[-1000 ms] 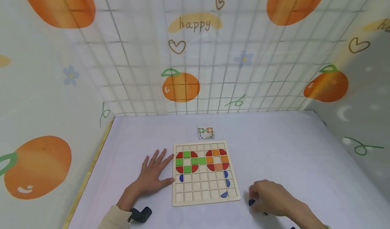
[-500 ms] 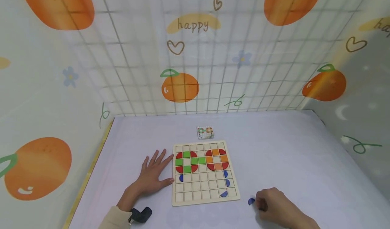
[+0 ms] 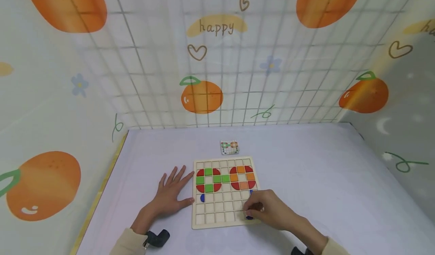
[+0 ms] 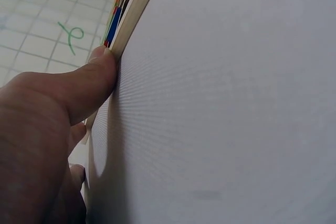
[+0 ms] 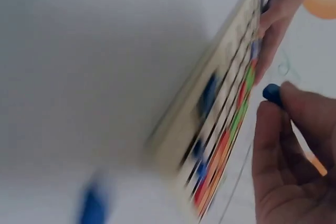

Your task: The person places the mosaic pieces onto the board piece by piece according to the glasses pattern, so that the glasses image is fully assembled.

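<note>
A square wooden grid board (image 3: 220,206) lies on the table, with red, green and orange tiles forming two rings joined by a green square (image 3: 225,178). My left hand (image 3: 171,198) lies flat with fingers spread, its thumb and index fingertip touching the board's left edge. Over the board's lower right corner, my right hand (image 3: 270,209) pinches a small blue tile (image 5: 272,94) between thumb and fingers. A blue half-round tile (image 3: 202,198) sits in a left cell. The right hand partly covers the blue tiles along the right side.
Behind the board lies a small pattern card (image 3: 229,147) with a similar coloured design. In the right wrist view a blurred blue piece (image 5: 94,203) shows on the white tabletop (image 3: 306,164). A patterned curtain (image 3: 159,96) stands beyond the table's back edge.
My right hand has gone from the table right of the board, beside a loose blue tile, up and left to above the board's lower right cells. The left hand has stayed put.
</note>
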`<act>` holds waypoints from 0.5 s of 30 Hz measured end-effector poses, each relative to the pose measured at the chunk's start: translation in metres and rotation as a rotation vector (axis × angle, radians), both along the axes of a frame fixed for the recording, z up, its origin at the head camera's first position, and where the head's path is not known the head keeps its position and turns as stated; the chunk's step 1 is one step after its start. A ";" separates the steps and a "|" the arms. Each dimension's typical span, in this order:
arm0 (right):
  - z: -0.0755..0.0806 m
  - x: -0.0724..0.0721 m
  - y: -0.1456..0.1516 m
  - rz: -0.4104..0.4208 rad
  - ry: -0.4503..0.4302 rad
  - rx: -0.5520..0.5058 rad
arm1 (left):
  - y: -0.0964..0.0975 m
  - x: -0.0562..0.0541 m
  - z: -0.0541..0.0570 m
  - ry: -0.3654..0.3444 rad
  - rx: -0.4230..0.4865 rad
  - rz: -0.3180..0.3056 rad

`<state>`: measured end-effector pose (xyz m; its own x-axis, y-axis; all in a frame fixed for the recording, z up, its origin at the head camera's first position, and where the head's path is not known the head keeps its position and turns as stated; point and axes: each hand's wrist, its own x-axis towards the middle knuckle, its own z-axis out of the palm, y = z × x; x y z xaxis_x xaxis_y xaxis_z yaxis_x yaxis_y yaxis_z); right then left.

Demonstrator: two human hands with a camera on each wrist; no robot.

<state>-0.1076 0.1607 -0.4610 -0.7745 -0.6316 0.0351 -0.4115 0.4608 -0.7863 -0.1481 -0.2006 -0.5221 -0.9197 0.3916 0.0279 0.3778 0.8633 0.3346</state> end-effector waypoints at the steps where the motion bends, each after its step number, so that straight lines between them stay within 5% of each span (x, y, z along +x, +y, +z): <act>1: -0.001 -0.004 -0.009 0.007 -0.003 -0.015 | 0.000 0.000 0.000 0.000 0.003 0.001; 15: -0.026 -0.035 -0.113 0.006 -0.014 0.005 | 0.000 0.001 0.003 0.004 0.011 -0.007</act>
<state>-0.1421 0.0474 -0.4870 -0.7710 -0.6364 0.0214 -0.4032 0.4620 -0.7899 -0.1469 -0.2009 -0.5192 -0.9169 0.3975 0.0364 0.3851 0.8569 0.3427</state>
